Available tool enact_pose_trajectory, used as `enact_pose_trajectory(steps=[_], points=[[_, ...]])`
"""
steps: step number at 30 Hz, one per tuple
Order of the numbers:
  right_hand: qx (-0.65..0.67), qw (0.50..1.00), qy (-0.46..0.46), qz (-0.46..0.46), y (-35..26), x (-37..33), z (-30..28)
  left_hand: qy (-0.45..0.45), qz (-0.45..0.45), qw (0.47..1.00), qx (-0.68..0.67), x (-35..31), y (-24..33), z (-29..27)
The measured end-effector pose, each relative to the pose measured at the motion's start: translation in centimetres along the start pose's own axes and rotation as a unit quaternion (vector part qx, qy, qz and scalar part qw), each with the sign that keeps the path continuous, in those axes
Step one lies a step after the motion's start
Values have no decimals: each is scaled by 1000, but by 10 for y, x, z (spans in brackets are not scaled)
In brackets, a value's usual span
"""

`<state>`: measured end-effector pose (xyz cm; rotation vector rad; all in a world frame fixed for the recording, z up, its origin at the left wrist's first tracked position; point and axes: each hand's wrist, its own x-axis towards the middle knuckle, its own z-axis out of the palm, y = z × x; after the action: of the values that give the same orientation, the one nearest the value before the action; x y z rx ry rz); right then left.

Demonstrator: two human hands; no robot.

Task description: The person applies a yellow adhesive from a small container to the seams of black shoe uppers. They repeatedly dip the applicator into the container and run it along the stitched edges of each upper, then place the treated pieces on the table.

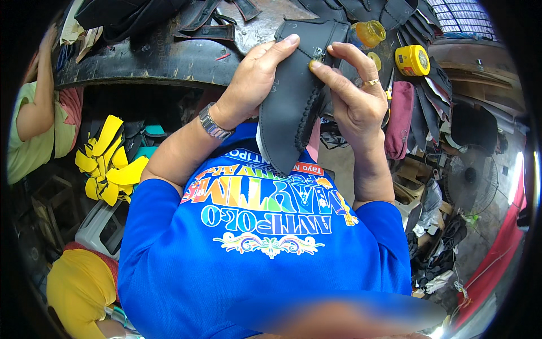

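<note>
A black leather shoe upper hangs in front of my chest, stitched along its edges, with a thick braided seam on its right side. My left hand grips its left edge, thumb on top and the other fingers hidden behind. At the right edge my right hand pinches the upper, thumb and forefinger on either side of a small shiny smear. One of these fingertips is coated with something yellowish. Just beyond that hand stands an open jar of amber-yellow paste.
A dark worktable with black strips lies ahead. To the right are a yellow tub, a maroon roll, stacked black leather pieces and a standing fan. Yellow cut pieces are at left. Other people sit at far left and lower left.
</note>
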<state>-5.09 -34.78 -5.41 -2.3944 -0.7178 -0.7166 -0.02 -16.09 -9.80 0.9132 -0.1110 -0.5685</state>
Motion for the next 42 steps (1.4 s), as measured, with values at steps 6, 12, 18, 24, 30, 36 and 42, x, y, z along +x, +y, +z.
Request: enact_pose_trajectory(steps=[6, 12, 18, 24, 30, 36, 42], points=[[-19, 997, 2, -73, 1, 0, 1, 29, 29, 999, 22, 0, 1, 5], [-50, 997, -30, -59, -4, 4, -3, 31, 16, 999, 12, 2, -1, 4], [44, 998, 33, 1, 0, 11, -7, 32, 6, 999, -5, 3, -1, 2], [156, 969, 147, 123, 16, 14, -12, 57, -10, 997, -51, 2, 3, 5], [363, 909, 88, 186, -2, 39, -21, -91, 210, 968, 104, -6, -20, 2], [279, 960, 4, -28, -29, 31, -26, -252, 65, 929, -262, 17, -19, -47], [154, 961, -226, -33, -15, 11, -22, -127, -171, 923, -322, 23, 9, -67]])
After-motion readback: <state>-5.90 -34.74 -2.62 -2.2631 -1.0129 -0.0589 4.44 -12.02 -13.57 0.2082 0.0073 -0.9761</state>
